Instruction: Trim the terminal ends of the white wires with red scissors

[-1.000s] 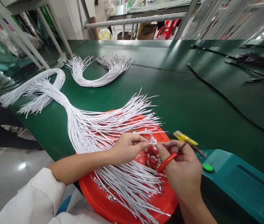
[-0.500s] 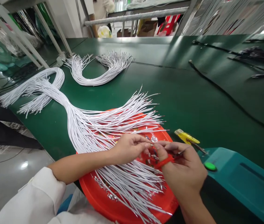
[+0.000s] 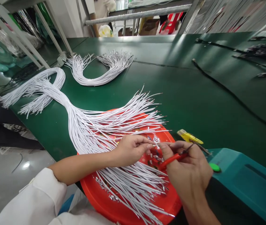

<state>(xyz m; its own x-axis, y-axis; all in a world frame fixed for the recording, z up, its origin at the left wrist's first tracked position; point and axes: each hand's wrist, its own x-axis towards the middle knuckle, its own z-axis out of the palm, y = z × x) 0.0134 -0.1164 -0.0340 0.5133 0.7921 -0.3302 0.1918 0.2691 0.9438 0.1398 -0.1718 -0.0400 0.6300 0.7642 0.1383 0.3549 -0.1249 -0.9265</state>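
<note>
My left hand is closed in a pinch on the end of a thin white wire over a red plastic tray. Fingertip to fingertip with it, my right hand is closed too, its thumb and forefinger pinched at the wire's tip. Tucked in the right palm are red-handled scissors, their dark metal part pointing up and right. A large bundle of white wires fans across the tray, above and below my left forearm. Shiny foil scraps lie scattered in the tray. Fingers hide most of the wire end.
A yellow cutter lies beside a teal box with a green button, right of the tray. Another white wire bundle curves farther back on the green table. Black cables lie at right. Someone's dark-clothed legs show at left.
My right hand has drawn slightly right, away from my left fingertips, and the scissors' red handle has turned in the palm. My left hand stays nearly in place.
</note>
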